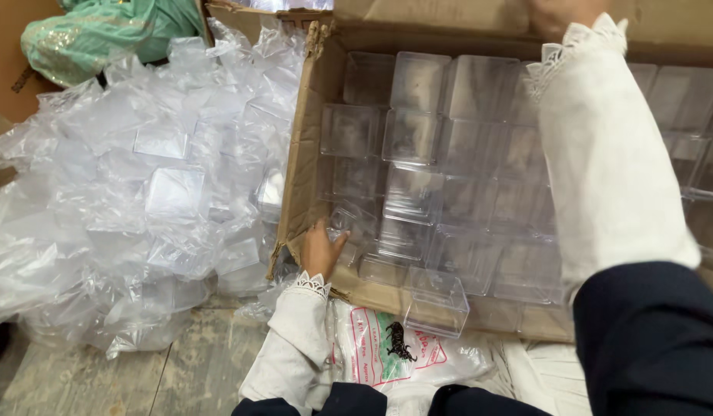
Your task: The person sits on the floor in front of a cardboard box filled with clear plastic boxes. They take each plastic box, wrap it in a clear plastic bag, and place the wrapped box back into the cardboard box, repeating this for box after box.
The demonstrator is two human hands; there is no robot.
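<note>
Boxes are being set into the carton (299,166): the left hand (320,250), lower centre, closes on a clear box (343,223) in its near corner, while the right hand (560,14), grip unclear, rests on the far rim.

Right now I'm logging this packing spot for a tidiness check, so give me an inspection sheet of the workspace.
Surface: worn floor.
Job's things: clear plastic boxes packed in an open cardboard carton; one clear box tilted on its near wall.
Clutter: heap of clear plastic bags; printed bag; green cloth.
Hands: left hand inside the carton corner, touching a box; right hand at the far wall, blurred.
Cables: nothing seen.
Surroundings: another carton.
</note>
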